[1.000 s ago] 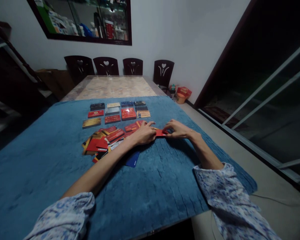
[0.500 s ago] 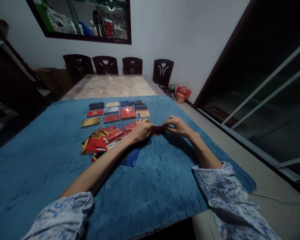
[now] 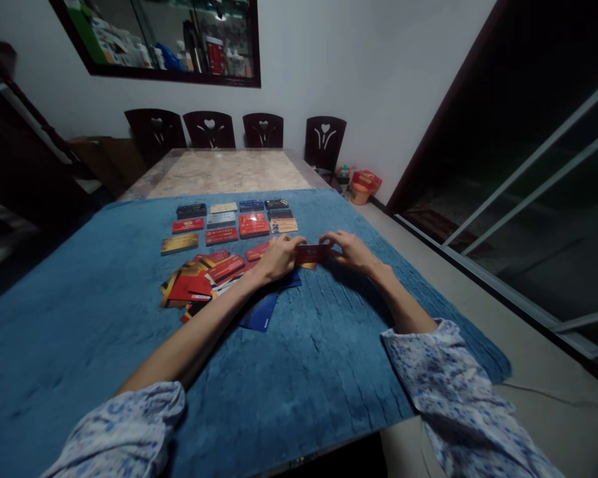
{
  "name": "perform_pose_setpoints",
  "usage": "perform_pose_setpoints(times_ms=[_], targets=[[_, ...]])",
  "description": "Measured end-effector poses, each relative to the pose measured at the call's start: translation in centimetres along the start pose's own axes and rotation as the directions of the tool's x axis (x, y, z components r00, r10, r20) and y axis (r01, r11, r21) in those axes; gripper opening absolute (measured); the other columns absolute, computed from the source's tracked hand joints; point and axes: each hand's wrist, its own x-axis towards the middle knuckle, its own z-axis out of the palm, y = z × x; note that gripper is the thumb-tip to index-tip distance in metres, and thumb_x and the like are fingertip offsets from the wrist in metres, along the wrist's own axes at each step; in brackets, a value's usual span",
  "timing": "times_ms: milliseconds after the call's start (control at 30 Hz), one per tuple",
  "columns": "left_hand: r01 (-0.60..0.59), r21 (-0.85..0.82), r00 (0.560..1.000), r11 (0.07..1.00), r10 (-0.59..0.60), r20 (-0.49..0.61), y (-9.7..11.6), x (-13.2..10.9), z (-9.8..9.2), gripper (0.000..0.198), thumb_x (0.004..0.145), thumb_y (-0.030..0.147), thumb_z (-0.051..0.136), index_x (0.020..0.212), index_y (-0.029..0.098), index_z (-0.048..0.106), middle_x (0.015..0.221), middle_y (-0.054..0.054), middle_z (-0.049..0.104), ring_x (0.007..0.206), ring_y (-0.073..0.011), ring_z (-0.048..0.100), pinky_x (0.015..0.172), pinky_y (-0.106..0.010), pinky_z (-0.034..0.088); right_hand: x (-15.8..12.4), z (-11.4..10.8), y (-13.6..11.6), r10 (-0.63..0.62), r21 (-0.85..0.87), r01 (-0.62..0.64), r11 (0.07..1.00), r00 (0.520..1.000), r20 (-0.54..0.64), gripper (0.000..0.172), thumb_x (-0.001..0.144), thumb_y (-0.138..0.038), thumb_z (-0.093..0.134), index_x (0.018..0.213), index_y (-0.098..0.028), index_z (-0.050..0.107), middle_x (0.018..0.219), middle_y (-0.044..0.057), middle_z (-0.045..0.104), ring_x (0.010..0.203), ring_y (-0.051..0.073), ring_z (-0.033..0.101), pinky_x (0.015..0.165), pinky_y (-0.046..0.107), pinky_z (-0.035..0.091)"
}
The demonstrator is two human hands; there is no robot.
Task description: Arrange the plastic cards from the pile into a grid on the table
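Observation:
Between my two hands a dark red card (image 3: 311, 253) stands on its long edge, perhaps with more cards behind it. My left hand (image 3: 280, 257) pinches its left end, and my right hand (image 3: 347, 251) pinches the right end. Just below it a yellowish card (image 3: 307, 265) shows in part. Left of my hands lies a loose heap of red, gold and black cards (image 3: 189, 285), with a blue card (image 3: 260, 313) at its near side, partly under my left forearm. Farther off, sorted card stacks stand in rows, among them a red stack (image 3: 254, 226) and a gold stack (image 3: 179, 243).
A blue cloth (image 3: 319, 378) covers the near part of the table, and bare marble-patterned tabletop (image 3: 229, 171) shows beyond it. Several dark chairs (image 3: 210, 131) line the far side. On the floor at the right stands an orange bucket (image 3: 359, 194), near a sliding glass door.
The dark red card has been raised slightly and tilted so that more of its face shows. More of the yellowish card is visible below it. The heap and the stacks stay put.

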Motion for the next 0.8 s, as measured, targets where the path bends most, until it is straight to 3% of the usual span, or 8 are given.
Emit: perform_pose_setpoints(times_ms=[467,800], targets=[[0.039,0.151,0.997,0.988,-0.049,0.065,0.9,-0.5,0.0,0.039,0.088,0.010,0.045,0.125,0.019,0.055,0.112,-0.014,0.071,0.112,-0.0329,0.057,0.091,-0.046,0.041,0.2,0.7,-0.6,0.039,-0.099,-0.028,0.995,0.993,0.113,0.049,0.085,-0.024,0.061,0.133,-0.021,0.056,0.103,0.010,0.073,0.089,0.025,0.065,0.078,0.032,0.044],[0.076,0.132,0.993,0.988,-0.087,0.082,1.0,-0.4,0.0,0.040,0.086,0.011,0.046,0.124,0.017,0.057,0.117,-0.016,0.067,0.112,-0.0324,0.058,0.095,-0.050,0.040,0.2,1.5,-0.3,0.031,-0.023,-0.029,0.999,0.995,0.098,0.055,0.078,-0.026,0.069,0.131,-0.019,0.058,0.117,0.013,0.063,0.100,0.026,0.061,0.089,0.039,0.047]])
